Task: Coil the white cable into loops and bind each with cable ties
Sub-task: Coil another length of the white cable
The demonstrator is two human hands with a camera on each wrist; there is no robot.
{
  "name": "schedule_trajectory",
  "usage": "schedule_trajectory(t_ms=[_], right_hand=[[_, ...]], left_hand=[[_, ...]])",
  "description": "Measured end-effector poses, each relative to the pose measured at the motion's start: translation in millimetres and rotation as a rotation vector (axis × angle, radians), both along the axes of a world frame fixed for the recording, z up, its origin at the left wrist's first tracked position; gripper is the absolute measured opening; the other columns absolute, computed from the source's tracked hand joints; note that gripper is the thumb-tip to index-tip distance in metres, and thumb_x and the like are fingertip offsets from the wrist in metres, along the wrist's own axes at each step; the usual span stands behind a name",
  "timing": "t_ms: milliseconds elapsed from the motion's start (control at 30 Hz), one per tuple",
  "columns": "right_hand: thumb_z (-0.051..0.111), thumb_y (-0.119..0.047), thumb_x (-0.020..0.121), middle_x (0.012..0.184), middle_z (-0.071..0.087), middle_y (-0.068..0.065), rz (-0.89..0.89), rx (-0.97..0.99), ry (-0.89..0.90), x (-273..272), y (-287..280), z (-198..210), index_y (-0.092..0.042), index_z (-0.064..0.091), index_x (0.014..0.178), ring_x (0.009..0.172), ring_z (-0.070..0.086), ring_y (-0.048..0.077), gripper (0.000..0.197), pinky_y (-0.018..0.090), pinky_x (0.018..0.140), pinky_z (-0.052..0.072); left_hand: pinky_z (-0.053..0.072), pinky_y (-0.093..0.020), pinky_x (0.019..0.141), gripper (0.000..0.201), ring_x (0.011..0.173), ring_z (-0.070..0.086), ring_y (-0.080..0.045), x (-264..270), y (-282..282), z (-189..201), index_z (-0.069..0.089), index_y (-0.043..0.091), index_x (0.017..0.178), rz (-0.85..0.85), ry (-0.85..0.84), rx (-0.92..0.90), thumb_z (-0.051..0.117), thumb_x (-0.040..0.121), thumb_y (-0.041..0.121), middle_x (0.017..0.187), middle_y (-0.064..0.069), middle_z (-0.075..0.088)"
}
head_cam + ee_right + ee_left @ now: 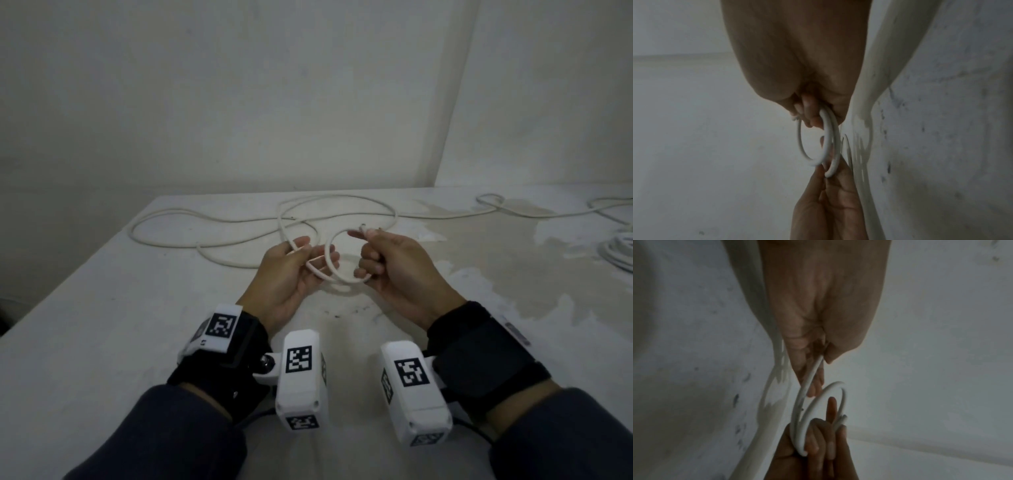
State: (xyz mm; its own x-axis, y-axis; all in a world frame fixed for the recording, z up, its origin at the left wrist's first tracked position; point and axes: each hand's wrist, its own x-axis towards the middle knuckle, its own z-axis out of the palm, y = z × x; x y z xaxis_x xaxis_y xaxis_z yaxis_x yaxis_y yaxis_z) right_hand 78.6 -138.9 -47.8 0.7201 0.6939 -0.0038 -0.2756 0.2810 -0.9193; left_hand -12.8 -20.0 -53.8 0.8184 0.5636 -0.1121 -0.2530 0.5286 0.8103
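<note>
Dim, flat, greyish light throughout; both wrist views are soft, noisy and stretched toward the edges.

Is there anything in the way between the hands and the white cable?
Nothing visible. The left hand and the right hand both already hold the white cable, with a small loop hanging between them above the table. The rest of the cable lies loose behind.

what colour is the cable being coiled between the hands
White. The cable, held by the left hand and right hand, shows best in the head view.
</note>
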Motion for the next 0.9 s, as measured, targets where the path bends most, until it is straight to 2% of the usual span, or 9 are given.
schedule_trajectory(t_ms=[100, 200, 300, 433, 533, 700, 733, 800, 900], right_hand=[[0.047, -0.012, 0.099, 0.057, 0.034, -0.002, -0.006, -0.112, -0.14, -1.2, -0.7, 1.2, -0.007, 0.057, 0.1, 0.044, 0.032, 0.007, 0.011, 0.02, 0.044, 0.036], [0.051, -0.011, 0.097, 0.056, 0.042, -0.002, 0.005, -0.186, -0.244, 0.3, -5.5, 2.2, -0.01, 0.05, 0.09, 0.047, 0.035, 0.009, 0.007, 0.021, 0.045, 0.035], [0.054, -0.01, 0.096, 0.05, 0.045, -0.005, 0.055, -0.223, -0.348, -0.1, -9.5, 3.7, -0.011, 0.051, 0.084, 0.045, 0.036, 0.008, 0.012, 0.022, 0.045, 0.035], [0.054, -0.009, 0.096, 0.047, 0.047, -0.009, 0.075, -0.225, -0.397, -2.6, -10.4, 5.7, -0.012, 0.05, 0.081, 0.048, 0.038, 0.009, 0.015, 0.022, 0.046, 0.035], [0.057, -0.013, 0.095, 0.051, 0.048, -0.006, 0.073, -0.21, -0.407, -3.8, -9.9, 7.3, -0.015, 0.047, 0.09, 0.05, 0.039, 0.011, 0.011, 0.024, 0.047, 0.037], [0.058, -0.023, 0.095, 0.061, 0.044, 0.01, 0.122, -0.207, -0.612, -5.0, -15.1, 9.2, -0.044, 0.033, 0.127, 0.051, 0.043, 0.015, 0.046, 0.025, 0.051, 0.044], [0.057, -0.024, 0.095, 0.06, 0.047, 0.011, 0.128, -0.217, -0.649, -4.6, -15.4, 9.0, -0.045, 0.033, 0.133, 0.052, 0.045, 0.016, 0.05, 0.026, 0.054, 0.046], [0.057, -0.022, 0.095, 0.06, 0.057, 0.006, 0.098, -0.237, -0.674, -2.5, -13.8, 7.5, -0.035, 0.04, 0.137, 0.052, 0.051, 0.013, 0.047, 0.026, 0.058, 0.048], [0.064, -0.015, 0.091, 0.069, 0.067, 0.005, 0.047, -0.264, -0.693, 0.5, -12.5, 6.2, -0.024, 0.046, 0.13, 0.057, 0.058, 0.012, 0.044, 0.028, 0.062, 0.051]], left_hand=[[0.06, -0.03, 0.065, 0.027, 0.073, 0.071, -0.022, -2.3, -5.5, 2.1, 0.048, 0.0, 0.127, -0.062, 0.035, 0.158, 0.04, 0.101, 0.005, 0.094, -0.019, 0.07], [0.055, -0.026, 0.058, 0.028, 0.058, 0.062, -0.014, -2.5, -8.5, 2.6, 0.052, 0.003, 0.125, -0.11, 0.08, 0.297, 0.039, 0.102, 0.014, 0.077, -0.008, 0.07], [0.047, -0.024, 0.051, 0.032, 0.047, 0.044, -0.009, -0.7, -13.0, 1.7, 0.054, -0.001, 0.123, -0.158, 0.09, 0.37, 0.038, 0.103, 0.018, 0.065, -0.003, 0.056], [0.039, -0.021, 0.048, 0.029, 0.044, 0.03, -0.006, 0.3, -18.1, 5.3, 0.064, 0.008, 0.101, -0.2, 0.128, 0.544, 0.038, 0.103, 0.022, 0.058, 0.003, 0.038], [0.036, -0.02, 0.045, 0.029, 0.045, 0.028, -0.007, -0.7, -19.8, 9.3, 0.064, 0.009, 0.091, -0.17, 0.138, 0.597, 0.043, 0.101, 0.026, 0.053, 0.007, 0.032], [0.035, -0.019, 0.044, 0.033, 0.044, 0.031, -0.006, -1.0, -19.7, 9.6, 0.059, 0.013, 0.074, -0.122, 0.158, 0.719, 0.045, 0.101, 0.024, 0.05, 0.01, 0.035], [0.035, -0.02, 0.045, 0.033, 0.044, 0.033, -0.005, -0.6, -19.3, 9.2, 0.059, 0.013, 0.074, -0.106, 0.173, 0.764, 0.044, 0.101, 0.025, 0.051, 0.009, 0.037], [0.038, -0.021, 0.048, 0.035, 0.046, 0.036, -0.005, 0.5, -19.6, 8.9, 0.057, 0.016, 0.071, -0.061, 0.208, 0.869, 0.043, 0.101, 0.027, 0.055, 0.006, 0.04], [0.039, -0.024, 0.05, 0.036, 0.046, 0.039, -0.005, 1.8, -21.1, 10.1, 0.054, 0.017, 0.07, -0.004, 0.223, 0.931, 0.042, 0.101, 0.028, 0.058, 0.005, 0.043]])
